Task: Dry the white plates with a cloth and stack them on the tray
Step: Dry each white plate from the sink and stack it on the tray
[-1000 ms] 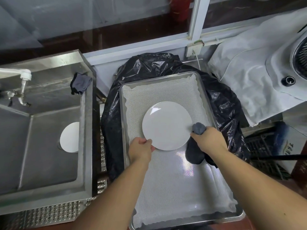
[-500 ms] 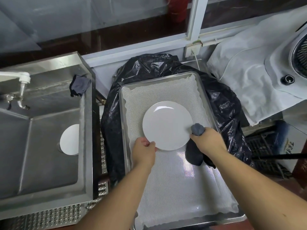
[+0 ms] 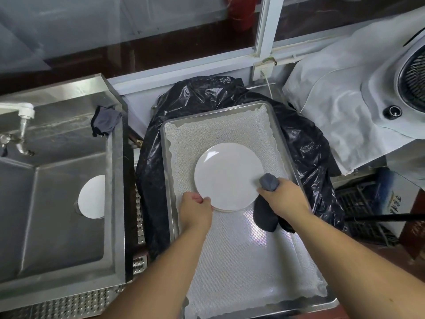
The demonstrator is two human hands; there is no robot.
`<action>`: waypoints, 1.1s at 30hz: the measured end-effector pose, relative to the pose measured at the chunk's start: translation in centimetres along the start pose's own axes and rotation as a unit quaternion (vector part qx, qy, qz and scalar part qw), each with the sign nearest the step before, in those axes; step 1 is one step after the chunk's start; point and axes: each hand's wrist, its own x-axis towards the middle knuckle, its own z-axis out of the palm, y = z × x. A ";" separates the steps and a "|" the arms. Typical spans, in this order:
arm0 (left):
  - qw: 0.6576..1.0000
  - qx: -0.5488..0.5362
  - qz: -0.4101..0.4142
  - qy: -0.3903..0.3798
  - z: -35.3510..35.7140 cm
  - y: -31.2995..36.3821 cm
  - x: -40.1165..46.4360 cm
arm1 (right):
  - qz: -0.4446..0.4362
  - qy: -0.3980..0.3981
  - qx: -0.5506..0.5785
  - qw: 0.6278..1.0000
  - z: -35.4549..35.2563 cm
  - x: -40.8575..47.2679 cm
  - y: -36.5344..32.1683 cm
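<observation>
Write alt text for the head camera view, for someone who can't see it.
A left hand grips a white plate over a lined metal tray while the right hand presses a dark cloth on it. Another plate lies in the sink.

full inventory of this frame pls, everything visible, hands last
plate: 1, white, over tray centre, held at its near-left rim
plate in sink: 1, white, on sink floor, partly hidden by sink wall
tray: 1, steel, lined with white mesh mat, on the black bag
cloth: 1, dark grey, in right hand, bunched against plate's right rim
rag: 1, dark, on sink's back ledge
sink: 1, steel, left
tap: 1, white, far left over sink
bag: 1, black plastic, under tray
white cover: 1, right, draped over a fan-like appliance
left hand: grips plate rim
right hand: grips cloth
</observation>
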 end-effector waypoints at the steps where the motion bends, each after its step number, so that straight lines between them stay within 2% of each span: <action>1: 1.000 -0.002 -0.004 -0.005 0.0 0.0 -0.1 | -0.003 0.000 -0.001 1.000 0.0 0.0 0.0; 6: 0.999 -0.024 -0.023 -0.018 -1.1 -0.1 -0.9 | -0.001 0.007 -0.009 1.000 -0.1 -0.6 0.5; 10: 0.998 0.005 -0.017 -0.059 -2.7 -0.7 -2.3 | 0.002 0.018 -0.012 1.000 -0.3 -2.6 1.2; 14: 0.990 0.080 0.039 -0.107 -4.8 -1.4 -4.0 | -0.013 0.014 -0.048 0.999 -0.6 -5.3 1.2; 17: 0.975 0.151 0.113 -0.119 -6.2 -1.7 -5.2 | -0.039 0.014 -0.082 0.996 -0.9 -7.5 0.9; 20: 0.964 0.186 0.142 -0.125 -7.6 -2.0 -7.0 | -0.053 0.012 -0.097 0.994 -1.2 -9.6 0.9; 27: 0.939 0.267 0.193 -0.099 -11.8 -3.6 -11.8 | -0.149 -0.002 -0.183 0.972 -1.7 -13.8 0.2; 33: 0.912 0.359 0.192 -0.055 -14.5 -6.7 -18.0 | -0.256 -0.021 -0.252 0.933 -1.5 -17.5 0.2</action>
